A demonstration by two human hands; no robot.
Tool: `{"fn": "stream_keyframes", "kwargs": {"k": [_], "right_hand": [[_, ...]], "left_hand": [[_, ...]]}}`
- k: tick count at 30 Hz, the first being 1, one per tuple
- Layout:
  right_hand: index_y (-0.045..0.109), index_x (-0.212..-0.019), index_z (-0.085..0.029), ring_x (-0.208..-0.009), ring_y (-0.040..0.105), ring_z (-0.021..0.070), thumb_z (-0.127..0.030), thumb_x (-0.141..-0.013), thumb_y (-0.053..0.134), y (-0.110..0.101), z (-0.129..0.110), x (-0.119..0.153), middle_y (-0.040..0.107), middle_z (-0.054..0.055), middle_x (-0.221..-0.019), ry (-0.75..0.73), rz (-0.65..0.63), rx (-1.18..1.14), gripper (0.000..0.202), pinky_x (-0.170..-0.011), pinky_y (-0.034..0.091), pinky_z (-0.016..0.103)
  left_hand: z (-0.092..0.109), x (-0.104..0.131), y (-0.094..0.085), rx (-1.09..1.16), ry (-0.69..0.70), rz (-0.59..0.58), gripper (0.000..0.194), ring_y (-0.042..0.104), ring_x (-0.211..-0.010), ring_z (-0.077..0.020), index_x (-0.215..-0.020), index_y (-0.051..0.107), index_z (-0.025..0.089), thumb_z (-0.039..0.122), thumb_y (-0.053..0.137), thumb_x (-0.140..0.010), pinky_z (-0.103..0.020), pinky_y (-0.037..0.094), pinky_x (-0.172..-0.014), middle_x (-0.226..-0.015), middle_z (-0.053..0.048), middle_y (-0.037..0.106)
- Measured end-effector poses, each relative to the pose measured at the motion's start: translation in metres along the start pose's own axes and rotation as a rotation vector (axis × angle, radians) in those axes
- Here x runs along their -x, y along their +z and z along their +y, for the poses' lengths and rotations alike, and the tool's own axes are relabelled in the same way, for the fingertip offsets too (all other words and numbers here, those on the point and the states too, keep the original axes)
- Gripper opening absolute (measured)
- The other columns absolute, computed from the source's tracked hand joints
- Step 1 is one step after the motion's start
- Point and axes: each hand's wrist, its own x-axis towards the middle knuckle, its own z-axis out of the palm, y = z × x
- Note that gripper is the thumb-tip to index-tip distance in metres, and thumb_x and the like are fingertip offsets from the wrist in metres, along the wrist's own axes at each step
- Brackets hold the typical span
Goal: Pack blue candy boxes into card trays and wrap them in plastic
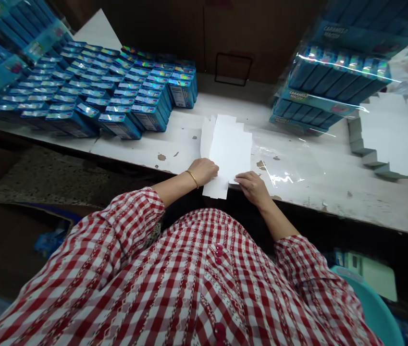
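A white die-cut cardboard blank (231,149) lies at the table's front edge, its lower flap reaching past the edge. My left hand (204,170), with a gold bangle at the wrist, is closed on the blank's left side near that flap. My right hand (252,186) pinches a folded flap at the lower right corner of the blank, thumb and fingers together. The blank's left side panel (207,137) stands partly raised.
Many blue boxes (117,91) stand in rows at the left. Wrapped packs of blue boxes (308,96) are stacked at the right, beside a pile of white blanks (394,134). Clear plastic film (283,168) lies right of my hands. A turquoise tub (373,302) stands below.
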Motion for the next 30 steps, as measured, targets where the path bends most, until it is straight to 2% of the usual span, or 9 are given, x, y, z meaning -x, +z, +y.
{"fn": "stream_keyframes", "kwargs": {"k": [4,7,13,19,22,23,25,27,30], "right_hand": [[0.066,-0.074,-0.018,-0.077,0.047,0.0191,-0.013,-0.085,0.045,-0.001,-0.017,-0.034,0.065,0.006,-0.077,-0.108,-0.073,0.211,0.024,-0.073,0.033,0.034],[0.064,-0.066,-0.016,-0.072,0.044,0.0189,-0.008,-0.083,0.045,-0.002,-0.03,-0.052,0.06,0.007,-0.068,-0.167,-0.128,0.309,0.026,-0.072,0.028,0.034],[0.067,-0.07,-0.014,-0.074,0.044,0.0197,-0.008,-0.08,0.046,-0.004,-0.037,-0.062,0.062,0.01,-0.072,-0.058,-0.245,0.339,0.023,-0.07,0.025,0.035],[0.068,-0.075,-0.013,-0.079,0.048,0.0212,-0.009,-0.082,0.044,-0.008,-0.044,-0.071,0.063,0.011,-0.076,0.019,-0.368,0.325,0.026,-0.072,0.029,0.037],[0.067,-0.095,-0.01,-0.096,0.051,0.0253,-0.021,-0.086,0.045,-0.011,-0.049,-0.053,0.065,0.014,-0.094,-0.023,-0.307,0.3,0.026,-0.086,0.033,0.041],[0.062,-0.107,-0.009,-0.108,0.047,0.0282,-0.028,-0.086,0.047,-0.011,-0.05,-0.043,0.062,0.015,-0.108,-0.05,-0.255,0.287,0.032,-0.094,0.031,0.044],[0.048,-0.127,-0.011,-0.129,0.028,0.0342,-0.041,-0.083,0.051,-0.007,-0.05,-0.022,0.047,0.015,-0.133,-0.092,-0.148,0.254,0.053,-0.105,0.021,0.053],[0.041,-0.133,-0.016,-0.137,0.01,0.0358,-0.046,-0.081,0.053,0.001,-0.047,-0.005,0.036,0.011,-0.143,-0.117,-0.074,0.204,0.061,-0.107,0.016,0.059],[0.046,-0.129,-0.018,-0.139,0.004,0.0312,-0.039,-0.084,0.05,0.016,-0.04,0.002,0.039,0.01,-0.141,-0.104,0.016,0.08,0.049,-0.108,0.024,0.056]], "left_hand": [[0.001,0.001,-0.002,0.036,-0.02,0.012,0.022,0.063,-0.084,-0.0196,-0.088,0.07,0.022,0.032,0.051,-0.083,-0.026,0.041,-0.063,-0.087,-0.005,0.07],[0.004,0.002,-0.006,0.044,-0.011,0.004,0.021,0.062,-0.082,-0.019,-0.085,0.071,0.023,0.028,0.05,-0.083,-0.026,0.041,-0.063,-0.086,-0.005,0.07],[0.006,0.004,-0.013,0.042,0.03,-0.037,0.026,0.062,-0.085,-0.0189,-0.087,0.07,0.02,0.022,0.044,-0.082,-0.027,0.042,-0.067,-0.09,-0.006,0.069],[0.005,0.002,-0.013,0.05,0.039,-0.039,0.029,0.063,-0.085,-0.0217,-0.084,0.07,0.018,0.024,0.041,-0.083,-0.029,0.043,-0.066,-0.09,-0.008,0.069],[0.007,0.001,-0.011,0.073,-0.005,0.003,0.032,0.063,-0.087,-0.0215,-0.087,0.069,0.018,0.026,0.038,-0.086,-0.029,0.043,-0.066,-0.092,-0.008,0.069],[0.007,0.0,-0.01,0.081,-0.01,0.006,0.032,0.063,-0.088,-0.0215,-0.089,0.069,0.018,0.027,0.038,-0.086,-0.029,0.043,-0.066,-0.094,-0.008,0.069],[0.007,-0.001,-0.011,0.089,-0.013,-0.012,0.032,0.063,-0.087,-0.0218,-0.091,0.069,0.019,0.029,0.039,-0.085,-0.029,0.043,-0.066,-0.095,-0.008,0.069],[0.006,-0.003,-0.012,0.086,-0.023,-0.039,0.031,0.063,-0.086,-0.022,-0.092,0.069,0.019,0.03,0.041,-0.084,-0.029,0.043,-0.067,-0.095,-0.009,0.069],[0.005,-0.005,-0.018,0.095,-0.019,-0.078,0.029,0.063,-0.085,-0.0212,-0.09,0.07,0.021,0.031,0.044,-0.082,-0.028,0.042,-0.068,-0.094,-0.009,0.069]]}}
